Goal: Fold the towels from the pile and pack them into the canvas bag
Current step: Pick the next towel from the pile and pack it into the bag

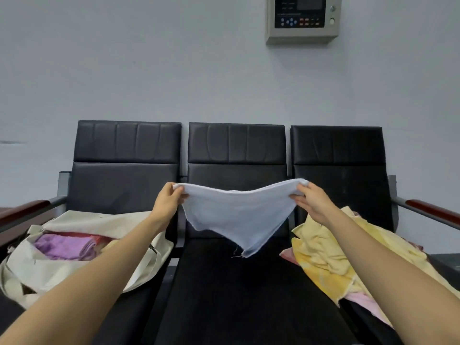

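Canvas bag holding a purple towel on left seat, yellow-pink towel pile on right seat, pale blue towel hanging over middle seat, top corners pinched in left hand fingers and right hand fingers, wall panel behind.

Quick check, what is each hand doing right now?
Left hand: pinches one top corner of the pale blue cloth towel.
Right hand: pinches the towel's other top corner.
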Tool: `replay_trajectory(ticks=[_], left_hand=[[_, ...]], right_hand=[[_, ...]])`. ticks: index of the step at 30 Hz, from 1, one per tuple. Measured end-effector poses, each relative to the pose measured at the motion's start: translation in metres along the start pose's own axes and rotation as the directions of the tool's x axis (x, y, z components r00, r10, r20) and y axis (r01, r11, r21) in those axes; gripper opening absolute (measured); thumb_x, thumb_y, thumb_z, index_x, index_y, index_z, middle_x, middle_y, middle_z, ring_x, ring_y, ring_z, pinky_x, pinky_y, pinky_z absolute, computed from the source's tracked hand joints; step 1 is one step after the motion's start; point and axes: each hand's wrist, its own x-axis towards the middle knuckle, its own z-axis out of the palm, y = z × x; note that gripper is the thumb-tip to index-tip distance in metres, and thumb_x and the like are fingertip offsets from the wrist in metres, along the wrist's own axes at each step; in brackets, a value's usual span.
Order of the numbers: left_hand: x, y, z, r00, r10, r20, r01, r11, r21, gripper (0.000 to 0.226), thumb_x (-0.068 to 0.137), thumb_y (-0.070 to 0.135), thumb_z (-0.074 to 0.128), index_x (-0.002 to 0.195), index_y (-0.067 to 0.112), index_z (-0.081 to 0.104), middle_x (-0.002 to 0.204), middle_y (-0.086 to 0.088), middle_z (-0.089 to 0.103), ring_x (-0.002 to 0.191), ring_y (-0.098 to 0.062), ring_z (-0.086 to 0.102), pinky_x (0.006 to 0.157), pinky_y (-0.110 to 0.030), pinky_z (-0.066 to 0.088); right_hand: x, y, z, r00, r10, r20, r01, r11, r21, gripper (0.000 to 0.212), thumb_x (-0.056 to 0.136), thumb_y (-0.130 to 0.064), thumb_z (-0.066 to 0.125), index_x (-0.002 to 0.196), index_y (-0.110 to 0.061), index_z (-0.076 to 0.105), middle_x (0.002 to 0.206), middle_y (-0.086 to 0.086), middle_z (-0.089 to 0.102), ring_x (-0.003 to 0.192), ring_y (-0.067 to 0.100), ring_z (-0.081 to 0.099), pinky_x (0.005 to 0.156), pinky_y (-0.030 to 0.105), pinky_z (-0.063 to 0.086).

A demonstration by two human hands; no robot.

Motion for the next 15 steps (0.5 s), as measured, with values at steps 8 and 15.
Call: replay_trajectory(ticks=[8, 15], left_hand=[[-0.062, -0.077, -0.005, 0.985, -0.16, 0.064, 0.144, 0.968, 0.205, 0.024, 0.102, 0.024, 0.043, 0.103, 0.004, 0.055, 0.1, -0.005, 0.06, 0.096, -0.017, 0.057, 0.073, -0.021, 0.044], [-0.097, -0.125, -0.001, 0.887, -0.38, 0.262, 0.305, 0.909, 0.285, 0.025, 0.103, 0.031, 0.04, 0.103, 0.013, 0.057, 0.102, -0.006, 0.064, 0.096, -0.021, 0.062, 0.069, -0.037, 0.055]], right_hand=[[-0.016, 0.081, -0.017, 0.969, 0.244, -0.046, -0.238, 0.861, -0.449, 0.045, 0.102, -0.026, 0.044, 0.143, -0.008, 0.042, 0.146, 0.011, 0.042, 0.129, 0.028, 0.043, 0.1, 0.036, 0.037], [-0.041, 0.141, -0.033, 0.858, 0.511, -0.047, -0.441, 0.688, -0.576, 0.018, 0.099, -0.014, 0.046, 0.109, -0.012, 0.06, 0.097, 0.01, 0.06, 0.085, 0.025, 0.059, 0.06, 0.028, 0.047]])
